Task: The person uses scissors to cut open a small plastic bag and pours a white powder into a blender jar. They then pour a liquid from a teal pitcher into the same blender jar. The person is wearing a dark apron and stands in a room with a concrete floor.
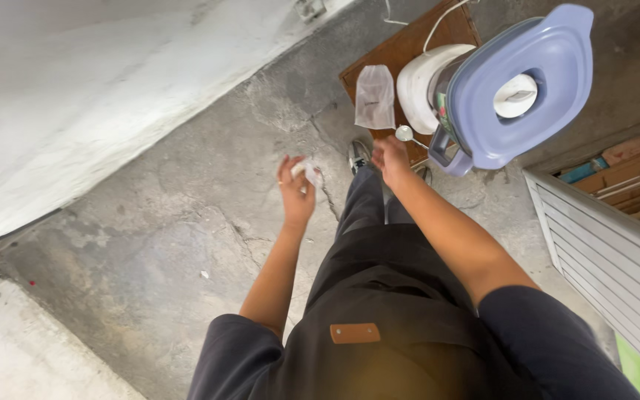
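Note:
My left hand is raised over the concrete floor, its fingers closed on a small crumpled white wrapper. My right hand grips the handle of a small metal spoon, whose bowl points up toward the blender. The blender has a white base, a clear jug and a lilac lid with a white cap; it stands on a brown wooden board just beyond my right hand. A small clear plastic bag lies on the board left of the blender.
I stand on a cracked concrete floor in dark trousers, an apron and dark shoes. A white wall runs along the left. A white slatted panel and stacked wood stand at the right.

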